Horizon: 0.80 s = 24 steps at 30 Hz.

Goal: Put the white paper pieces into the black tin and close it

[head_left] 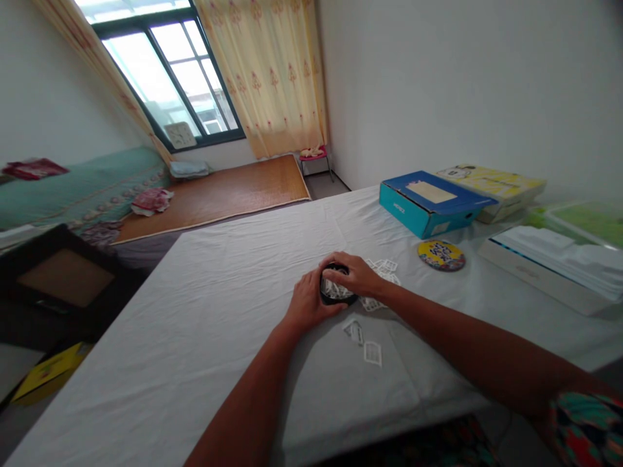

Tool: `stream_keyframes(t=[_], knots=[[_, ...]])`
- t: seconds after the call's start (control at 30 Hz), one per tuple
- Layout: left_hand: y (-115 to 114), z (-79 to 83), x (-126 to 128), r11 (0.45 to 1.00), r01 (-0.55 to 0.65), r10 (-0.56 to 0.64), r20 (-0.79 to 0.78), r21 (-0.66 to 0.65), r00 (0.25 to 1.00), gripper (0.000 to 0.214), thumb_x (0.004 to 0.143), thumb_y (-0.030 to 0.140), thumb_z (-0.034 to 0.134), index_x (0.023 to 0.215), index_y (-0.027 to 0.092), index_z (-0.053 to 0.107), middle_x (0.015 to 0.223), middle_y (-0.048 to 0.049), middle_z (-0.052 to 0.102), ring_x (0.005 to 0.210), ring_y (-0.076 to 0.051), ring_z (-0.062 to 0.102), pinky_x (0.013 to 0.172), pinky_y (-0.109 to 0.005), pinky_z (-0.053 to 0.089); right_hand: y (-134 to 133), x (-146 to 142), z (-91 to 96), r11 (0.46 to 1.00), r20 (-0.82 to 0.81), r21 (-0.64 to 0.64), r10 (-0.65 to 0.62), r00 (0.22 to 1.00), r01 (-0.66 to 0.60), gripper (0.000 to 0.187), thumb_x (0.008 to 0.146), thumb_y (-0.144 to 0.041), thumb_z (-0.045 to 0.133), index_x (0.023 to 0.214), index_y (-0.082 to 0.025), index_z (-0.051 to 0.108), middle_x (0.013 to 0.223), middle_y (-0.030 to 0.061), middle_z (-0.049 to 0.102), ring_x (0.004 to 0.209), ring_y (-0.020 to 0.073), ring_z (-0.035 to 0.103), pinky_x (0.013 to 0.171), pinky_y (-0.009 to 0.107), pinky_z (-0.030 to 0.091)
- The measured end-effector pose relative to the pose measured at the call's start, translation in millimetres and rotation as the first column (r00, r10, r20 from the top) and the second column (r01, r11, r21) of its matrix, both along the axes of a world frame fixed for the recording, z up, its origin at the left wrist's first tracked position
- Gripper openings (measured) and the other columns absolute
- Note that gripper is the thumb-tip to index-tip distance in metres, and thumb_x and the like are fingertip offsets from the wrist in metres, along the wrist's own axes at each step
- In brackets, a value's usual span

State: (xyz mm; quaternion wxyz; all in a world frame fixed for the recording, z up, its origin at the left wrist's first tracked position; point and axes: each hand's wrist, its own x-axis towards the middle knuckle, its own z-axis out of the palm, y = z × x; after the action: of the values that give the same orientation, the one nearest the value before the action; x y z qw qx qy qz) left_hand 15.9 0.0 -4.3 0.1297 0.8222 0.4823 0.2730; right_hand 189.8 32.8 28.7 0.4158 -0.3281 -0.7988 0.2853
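Note:
A small black round tin (328, 301) stands on the white-covered table, filled with small white printed cards (333, 290). My left hand (310, 299) is wrapped around its near left side, with the thumb along the near rim. Over the far right rim my right hand (354, 274) is curled, its thumb lying across the cards inside; its fingertips are partly hidden. A loose heap of the same white cards (374, 303) lies just right of the tin, partly behind my right wrist. Several more cards (372, 353) are scattered on the cloth nearer to me.
A round yellow printed lid (441, 255) lies to the right. Behind it are a blue box (423, 202) and a yellow box (511, 188). A white box (545, 269) with trays on it stands at the right edge. A low bed (233, 194) is beyond the table.

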Motion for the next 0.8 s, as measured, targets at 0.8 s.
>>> stream_keyframes(t=[0.8], knots=[[10.8, -0.1, -23.4, 0.979, -0.203, 0.203, -0.017, 0.016, 0.979, 0.086, 0.064, 0.048, 0.077, 0.136, 0.018, 0.040, 0.134, -0.0137, 0.053, 0.124, -0.031, 0.049, 0.104, -0.046, 0.040, -27.7, 55.9, -0.8, 0.920, 0.499, 0.122, 0.269, 0.824, -0.374, 0.046, 0.073, -0.060, 0.069, 0.100, -0.023, 0.070, 0.100, 0.0069, 0.070, 0.102, 0.0231, 0.058, 0.095, 0.039, 0.038]])
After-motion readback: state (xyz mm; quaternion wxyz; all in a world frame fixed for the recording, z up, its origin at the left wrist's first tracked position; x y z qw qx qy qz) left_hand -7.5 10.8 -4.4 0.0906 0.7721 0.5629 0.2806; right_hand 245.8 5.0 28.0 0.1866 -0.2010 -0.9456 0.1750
